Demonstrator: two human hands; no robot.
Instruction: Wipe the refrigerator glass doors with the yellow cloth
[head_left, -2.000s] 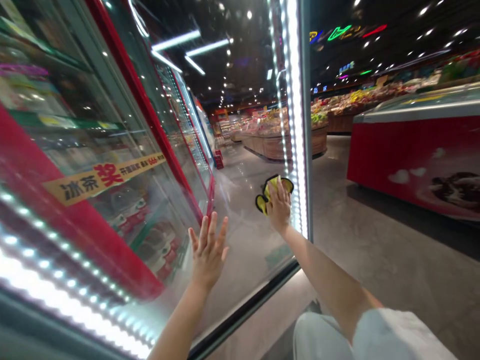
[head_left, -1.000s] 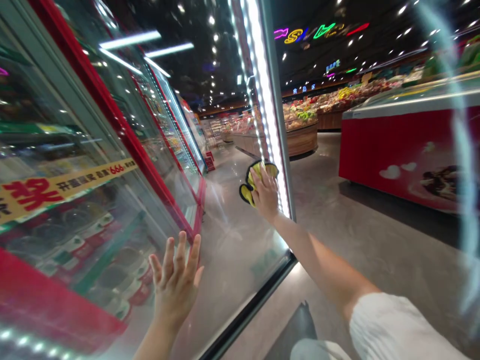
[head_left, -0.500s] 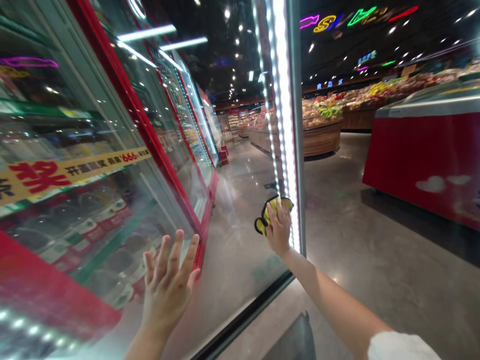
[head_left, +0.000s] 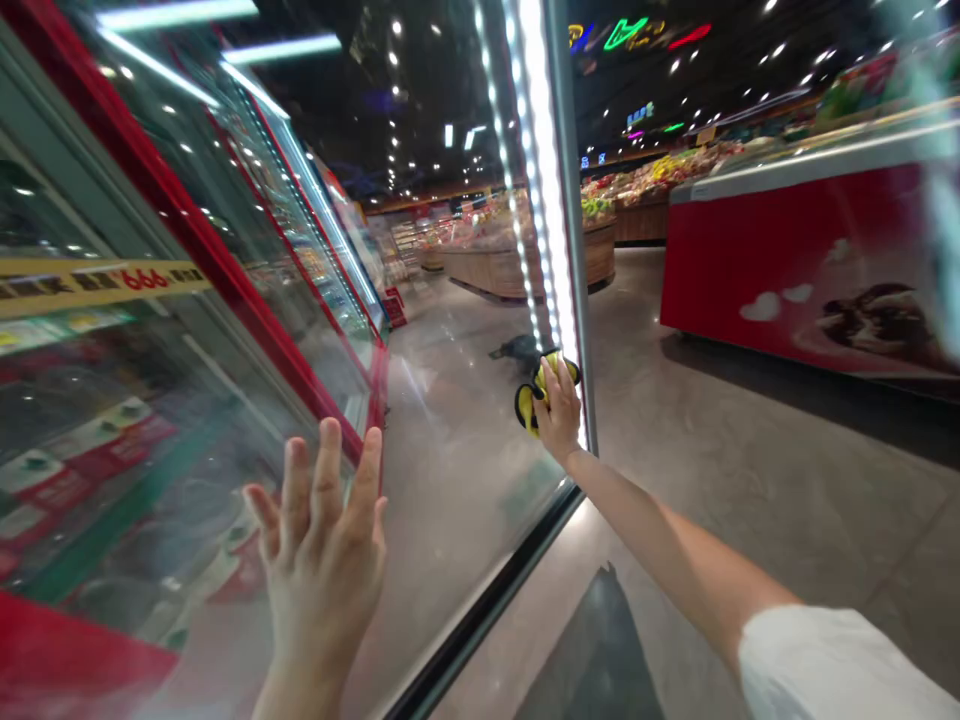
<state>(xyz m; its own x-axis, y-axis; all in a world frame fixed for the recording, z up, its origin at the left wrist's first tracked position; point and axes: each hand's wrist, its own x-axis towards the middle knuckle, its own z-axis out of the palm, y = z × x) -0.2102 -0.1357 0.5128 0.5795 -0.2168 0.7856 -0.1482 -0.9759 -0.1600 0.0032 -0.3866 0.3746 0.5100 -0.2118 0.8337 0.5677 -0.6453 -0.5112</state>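
Observation:
My right hand (head_left: 559,415) presses a yellow cloth (head_left: 528,408) with black edging to the glass door (head_left: 450,450), low beside the bright LED strip (head_left: 546,150). The cloth is bunched under the fingers, and one lobe sticks out to the left. A dark reflection shows on the glass just beyond it. My left hand (head_left: 322,540) is raised at the lower left, palm forward, with its fingers spread and nothing in them. It is at the glass, but whether it touches I cannot tell.
Red-framed fridge doors (head_left: 172,230) run along the left, partly seen through the glass. The door's black bottom rail (head_left: 487,600) slants across below. A red freezer chest (head_left: 750,250) stands at the right, with wooden produce stands (head_left: 600,255) behind.
The view has turned right and tilted down. My right hand and the cloth are slightly lower along the door, nearer its bottom corner. My left hand stays spread at the glass.

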